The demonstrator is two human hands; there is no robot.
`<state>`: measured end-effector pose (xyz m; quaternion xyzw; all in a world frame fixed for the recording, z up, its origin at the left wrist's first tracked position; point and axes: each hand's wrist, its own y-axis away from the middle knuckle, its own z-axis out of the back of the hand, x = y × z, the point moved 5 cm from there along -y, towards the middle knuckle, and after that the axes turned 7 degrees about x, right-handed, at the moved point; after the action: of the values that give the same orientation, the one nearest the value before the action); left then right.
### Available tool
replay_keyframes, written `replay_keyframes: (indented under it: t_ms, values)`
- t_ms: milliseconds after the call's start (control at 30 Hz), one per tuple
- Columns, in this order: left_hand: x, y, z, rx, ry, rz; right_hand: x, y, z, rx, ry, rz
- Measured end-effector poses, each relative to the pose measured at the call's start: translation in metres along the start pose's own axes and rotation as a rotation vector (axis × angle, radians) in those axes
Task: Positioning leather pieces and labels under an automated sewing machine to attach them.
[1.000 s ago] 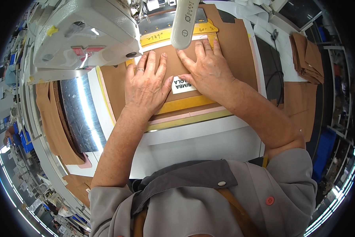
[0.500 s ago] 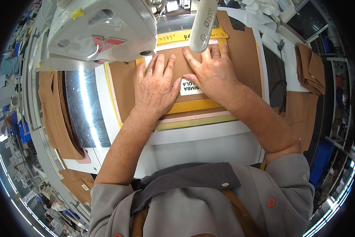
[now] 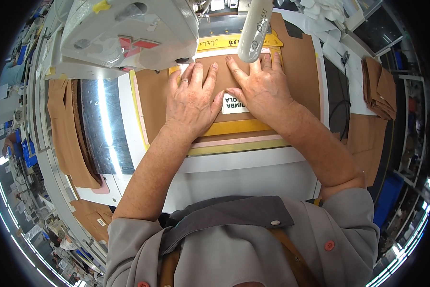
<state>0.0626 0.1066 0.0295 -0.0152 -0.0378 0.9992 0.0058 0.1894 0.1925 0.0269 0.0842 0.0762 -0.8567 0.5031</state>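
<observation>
We've got a white surface (image 3: 243, 184) under everything, with a broad band of it showing on our side. The machine head (image 3: 129, 45) hangs over the upper left, so things are tight around there. Next is the brown panel (image 3: 152, 103), lying flat right under our fingers (image 3: 210, 77). Its right edge sits well apart from our right hand (image 3: 268, 91), so there's decent room that way; the left edge is nearer our left hand (image 3: 192, 105). A yellow frame (image 3: 243, 127) lies on the panel, one bar below our palms, another past our fingertips. Both hands are palm down, fingers spread, index fingers and thumbs angled out, nothing pinched. Our right outer fingertips reach the frame's upper right corner. Smallest is the white label (image 3: 234, 106) between our hands, its top partly behind the right thumb.
</observation>
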Motion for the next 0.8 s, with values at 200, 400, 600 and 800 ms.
replay_keyframes:
  t_ms: [200, 400, 600, 800]
  values:
    - [0.002, -0.002, -0.001, -0.005, 0.027, -0.017, 0.003, 0.000, 0.006, 0.008, 0.019, -0.001]
    - [0.005, -0.003, -0.002, 0.020, 0.081, -0.005, 0.004, -0.001, 0.005, 0.041, 0.001, -0.021]
    - [0.007, 0.002, 0.003, 0.020, 0.089, -0.008, 0.005, 0.001, 0.002, 0.046, -0.026, -0.040]
    - [0.008, 0.014, 0.006, -0.029, 0.085, 0.049, 0.006, 0.002, 0.000, 0.023, -0.027, -0.046]
